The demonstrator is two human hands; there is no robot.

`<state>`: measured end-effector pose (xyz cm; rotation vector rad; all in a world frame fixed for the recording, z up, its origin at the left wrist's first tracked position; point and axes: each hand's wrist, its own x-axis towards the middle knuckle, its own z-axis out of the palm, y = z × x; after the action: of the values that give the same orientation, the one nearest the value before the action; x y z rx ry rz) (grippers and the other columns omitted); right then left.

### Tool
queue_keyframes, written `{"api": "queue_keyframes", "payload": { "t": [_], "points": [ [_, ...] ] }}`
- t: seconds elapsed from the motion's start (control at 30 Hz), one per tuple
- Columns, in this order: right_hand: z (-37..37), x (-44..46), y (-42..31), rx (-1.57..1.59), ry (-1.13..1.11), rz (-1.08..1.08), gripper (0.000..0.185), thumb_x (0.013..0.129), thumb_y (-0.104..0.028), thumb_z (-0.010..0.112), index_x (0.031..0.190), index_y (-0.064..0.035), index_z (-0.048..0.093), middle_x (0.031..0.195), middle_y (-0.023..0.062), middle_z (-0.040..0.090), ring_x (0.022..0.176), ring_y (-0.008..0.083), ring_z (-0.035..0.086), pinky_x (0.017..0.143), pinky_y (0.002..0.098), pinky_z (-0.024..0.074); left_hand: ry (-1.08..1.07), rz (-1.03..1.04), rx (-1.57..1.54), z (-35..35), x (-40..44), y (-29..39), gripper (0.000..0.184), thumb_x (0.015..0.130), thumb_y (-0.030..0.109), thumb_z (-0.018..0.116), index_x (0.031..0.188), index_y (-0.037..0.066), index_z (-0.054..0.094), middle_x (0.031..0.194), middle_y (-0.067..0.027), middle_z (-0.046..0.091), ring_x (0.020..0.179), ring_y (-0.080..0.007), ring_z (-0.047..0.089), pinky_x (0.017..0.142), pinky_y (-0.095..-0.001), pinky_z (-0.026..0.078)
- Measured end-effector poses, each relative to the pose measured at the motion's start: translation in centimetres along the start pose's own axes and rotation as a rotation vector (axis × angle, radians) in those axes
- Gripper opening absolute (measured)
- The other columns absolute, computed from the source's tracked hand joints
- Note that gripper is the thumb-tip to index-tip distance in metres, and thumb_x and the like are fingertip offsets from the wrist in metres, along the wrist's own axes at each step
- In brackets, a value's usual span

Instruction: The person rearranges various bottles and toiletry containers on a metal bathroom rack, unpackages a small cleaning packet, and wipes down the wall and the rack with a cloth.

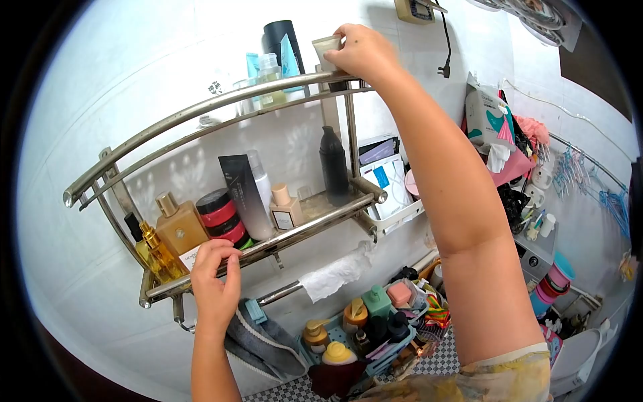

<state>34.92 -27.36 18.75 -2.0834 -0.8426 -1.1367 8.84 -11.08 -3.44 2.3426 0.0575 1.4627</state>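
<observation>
My right hand (363, 53) is raised to the right end of the upper shelf, its fingers closed round a beige-grey squeeze tube (325, 45). Left of it on that shelf stand a black cylinder (281, 37), blue tubes (289, 60) and a clear pump bottle (270, 84). Lower down, my left hand (216, 275) is at the front rail (295, 236) of the lower shelf, fingers bent and thumb apart, with nothing seen in it. Close to it are amber perfume bottles (181, 228), stacked red-and-black jars (220, 213) and a dark grey tube (246, 194).
A black bottle (333, 164) stands at the lower shelf's right end. Beneath hang a white cloth (335, 271) and grey slippers (264, 342). A blue basket (395, 345) of bottles sits below. A white wall bin (395, 218) is on the right, with hangers (576, 171) farther off.
</observation>
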Motion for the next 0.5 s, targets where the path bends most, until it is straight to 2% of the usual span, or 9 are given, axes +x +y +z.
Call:
{"api": "queue_keyframes", "payload": {
  "t": [0.03, 0.1, 0.13, 0.2, 0.23, 0.27, 0.37, 0.43, 0.5],
  "points": [
    [0.3, 0.2, 0.1, 0.000, -0.001, 0.000, 0.045, 0.071, -0.037, 0.063, 0.107, -0.0097, 0.060, 0.087, 0.0082, 0.066, 0.084, 0.0237, 0.063, 0.076, 0.0349, 0.0483, 0.003, 0.001, -0.002, 0.0, 0.0, 0.0, 0.004, 0.077, 0.000, 0.056, 0.079, -0.001, 0.059, 0.088, -0.0127, 0.058, 0.083, -0.0252, 0.057, 0.076, -0.0321, 0.044],
    [0.9, 0.6, 0.3, 0.160, 0.222, 0.015, 0.039, 0.070, -0.031, 0.067, 0.103, -0.0096, 0.062, 0.086, 0.0084, 0.066, 0.079, 0.0221, 0.063, 0.073, 0.0319, 0.0492, 0.000, 0.000, -0.002, 0.0, 0.0, 0.0, 0.004, 0.077, 0.000, 0.056, 0.079, -0.001, 0.059, 0.088, -0.0126, 0.058, 0.082, -0.0250, 0.057, 0.076, -0.0317, 0.045],
    [0.7, 0.8, 0.8, 0.161, 0.220, 0.016, 0.039, 0.070, -0.031, 0.067, 0.103, -0.0096, 0.062, 0.086, 0.0084, 0.066, 0.079, 0.0221, 0.063, 0.073, 0.0319, 0.0492, -0.003, -0.002, -0.001, 0.0, 0.0, 0.0, 0.004, 0.077, -0.001, 0.055, 0.079, -0.001, 0.059, 0.088, -0.0125, 0.058, 0.082, -0.0248, 0.057, 0.075, -0.0313, 0.045],
    [-1.1, 0.2, 0.7, 0.347, 0.430, -0.202, 0.037, 0.072, -0.022, 0.069, 0.105, -0.0075, 0.060, 0.082, 0.0065, 0.064, 0.074, 0.0151, 0.062, 0.069, 0.0262, 0.0486, 0.001, 0.005, 0.000, -0.1, 0.1, 0.0, 0.004, 0.077, -0.001, 0.055, 0.079, -0.001, 0.059, 0.088, -0.0124, 0.058, 0.082, -0.0245, 0.057, 0.074, -0.0309, 0.045],
    [-1.9, -0.9, 0.0, 0.393, 0.476, -0.190, 0.027, 0.077, -0.021, 0.064, 0.091, 0.0019, 0.059, 0.074, 0.0065, 0.061, 0.066, 0.0138, 0.057, 0.061, 0.0292, 0.0459, 0.005, 0.012, 0.000, 0.0, 0.0, 0.0, 0.004, 0.077, -0.001, 0.055, 0.079, -0.001, 0.059, 0.088, -0.0123, 0.058, 0.081, -0.0243, 0.057, 0.074, -0.0304, 0.045],
    [-2.7, -1.6, 0.1, 0.513, 0.495, -0.307, 0.031, 0.073, -0.021, 0.066, 0.092, 0.0020, 0.057, 0.071, 0.0078, 0.059, 0.065, 0.0174, 0.056, 0.059, 0.0313, 0.0456, 0.002, 0.005, 0.000, 0.0, 0.0, 0.0, 0.004, 0.077, -0.001, 0.055, 0.079, -0.001, 0.059, 0.088, -0.0123, 0.058, 0.081, -0.0243, 0.057, 0.074, -0.0304, 0.045],
    [-4.6, -5.6, -0.1, 0.677, 0.374, -0.278, 0.033, 0.073, -0.022, 0.067, 0.092, 0.0042, 0.059, 0.072, 0.0090, 0.061, 0.063, 0.0188, 0.057, 0.059, 0.0305, 0.0467, 0.006, -0.003, -0.014, 0.1, 0.0, -0.1, 0.005, 0.077, -0.001, 0.055, 0.079, -0.001, 0.059, 0.088, -0.0122, 0.058, 0.081, -0.0242, 0.057, 0.074, -0.0304, 0.045],
    [-4.5, -8.0, 1.3, 0.594, 0.099, -0.332, 0.033, 0.075, -0.016, 0.069, 0.105, -0.0051, 0.058, 0.081, 0.0034, 0.062, 0.074, 0.0087, 0.059, 0.066, 0.0220, 0.0468, 0.003, 0.001, -0.007, 0.1, 0.0, -0.2, 0.005, 0.077, -0.001, 0.055, 0.079, -0.001, 0.059, 0.088, -0.0122, 0.058, 0.082, -0.0243, 0.057, 0.075, -0.0306, 0.045],
    [-3.3, -10.7, 1.7, 0.614, -0.044, -0.288, 0.032, 0.077, -0.012, 0.070, 0.104, -0.0035, 0.057, 0.075, -0.0002, 0.058, 0.069, 0.0058, 0.054, 0.062, 0.0213, 0.0449, 0.006, 0.010, 0.002, 0.1, 0.0, -0.3, 0.005, 0.077, -0.001, 0.055, 0.079, -0.001, 0.059, 0.089, -0.0122, 0.058, 0.082, -0.0243, 0.057, 0.076, -0.0309, 0.044]
  ]
}}
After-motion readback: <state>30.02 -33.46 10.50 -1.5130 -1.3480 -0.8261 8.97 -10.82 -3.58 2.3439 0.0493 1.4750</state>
